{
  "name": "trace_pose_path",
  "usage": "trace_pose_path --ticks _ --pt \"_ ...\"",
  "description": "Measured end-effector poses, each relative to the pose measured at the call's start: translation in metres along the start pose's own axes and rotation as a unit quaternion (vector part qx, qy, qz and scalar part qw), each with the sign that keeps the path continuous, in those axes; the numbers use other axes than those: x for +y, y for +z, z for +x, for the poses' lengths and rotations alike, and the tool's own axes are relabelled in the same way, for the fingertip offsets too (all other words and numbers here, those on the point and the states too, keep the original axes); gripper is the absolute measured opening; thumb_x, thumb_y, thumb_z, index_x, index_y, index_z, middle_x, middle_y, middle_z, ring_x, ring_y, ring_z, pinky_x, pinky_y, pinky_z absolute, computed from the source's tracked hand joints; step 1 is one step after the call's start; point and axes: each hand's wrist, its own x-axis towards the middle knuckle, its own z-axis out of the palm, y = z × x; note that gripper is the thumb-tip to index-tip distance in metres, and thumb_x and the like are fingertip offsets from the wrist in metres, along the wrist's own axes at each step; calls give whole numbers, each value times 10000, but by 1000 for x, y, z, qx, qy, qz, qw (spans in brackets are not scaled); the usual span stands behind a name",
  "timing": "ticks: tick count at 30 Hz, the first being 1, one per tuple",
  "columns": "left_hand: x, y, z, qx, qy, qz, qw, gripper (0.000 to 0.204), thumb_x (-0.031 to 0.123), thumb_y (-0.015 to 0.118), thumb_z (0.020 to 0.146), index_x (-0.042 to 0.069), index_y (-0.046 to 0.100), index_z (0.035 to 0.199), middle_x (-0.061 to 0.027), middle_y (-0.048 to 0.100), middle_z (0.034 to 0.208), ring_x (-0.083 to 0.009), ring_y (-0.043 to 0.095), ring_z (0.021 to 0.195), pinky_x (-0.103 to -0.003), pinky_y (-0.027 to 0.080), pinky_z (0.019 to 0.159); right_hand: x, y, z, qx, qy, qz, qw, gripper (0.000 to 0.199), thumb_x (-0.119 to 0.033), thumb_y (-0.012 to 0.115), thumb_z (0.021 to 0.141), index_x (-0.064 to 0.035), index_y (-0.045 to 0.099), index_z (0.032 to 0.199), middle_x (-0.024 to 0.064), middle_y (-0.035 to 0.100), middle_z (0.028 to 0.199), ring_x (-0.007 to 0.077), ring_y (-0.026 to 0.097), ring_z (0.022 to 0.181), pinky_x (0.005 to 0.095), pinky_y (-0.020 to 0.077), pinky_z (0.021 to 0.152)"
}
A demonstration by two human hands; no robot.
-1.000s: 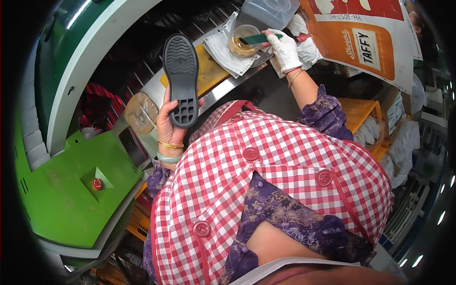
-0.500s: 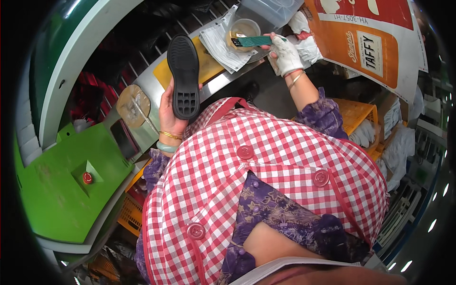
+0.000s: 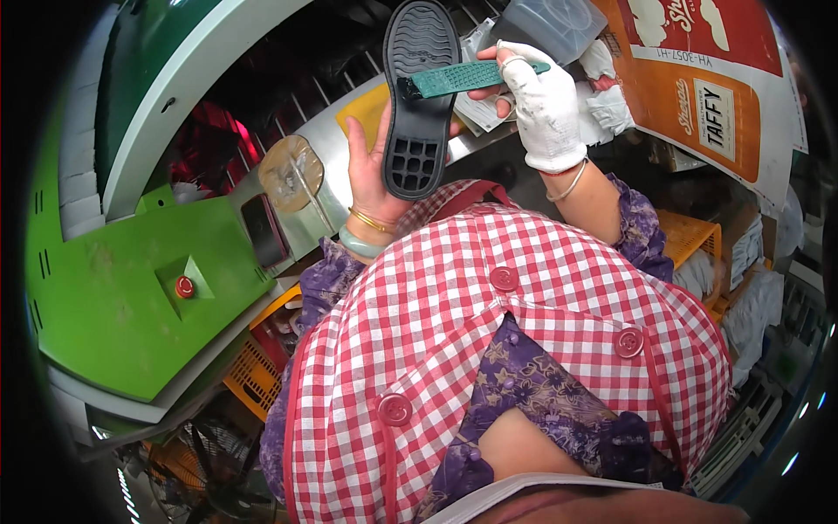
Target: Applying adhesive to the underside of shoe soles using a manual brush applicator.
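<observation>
A black shoe sole (image 3: 422, 113) rests on my bare left hand (image 3: 375, 170), its hollow inner side with ridges and square pockets facing up. The palm is under it, the thumb stands off its left edge, and fingertips show past its right edge. In a white glove with bare fingertips, my right hand (image 3: 541, 109) pinches a green textured brush (image 3: 471, 79). The brush's dark, wet-looking tip lies over the middle of the sole, seemingly touching it. White papers (image 3: 480, 113) lie partly hidden behind my right hand.
On the left stands a green machine (image 3: 113, 306) with a red button (image 3: 184, 286). A phone-like dark slab (image 3: 264, 229) and a round tan disc (image 3: 284, 166) lie on the metal ledge. Beyond are a yellow sheet (image 3: 362, 113) and a clear plastic bin (image 3: 559, 26). Printed cardboard (image 3: 724, 113) stands right.
My right hand has brought the brush out of the glue cup and over to the sole. The sole has come up and right in the picture. The view has shifted, and the cup is now hidden.
</observation>
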Motion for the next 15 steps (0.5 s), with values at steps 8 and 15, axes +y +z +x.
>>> trace_pose_path --ticks 8,15 --pt "0 0 3 28 2 41 999 780 680 182 875 121 255 1414 -191 429 1322 -392 493 1143 -470 489 843 3 -1 -5 1 39 -24 999 260 -210 509 935 18 607 1010 57 639 765 55 574 584 166 408 495" --pt "1 6 19 107 44 31 993 760 671 234 878 143 240 1425 -143 456 1316 -353 501 1146 -438 412 974 9 9 -21 2 60 -55 997 239 -176 520 930 36 602 1004 73 647 796 66 568 578 162 407 507"
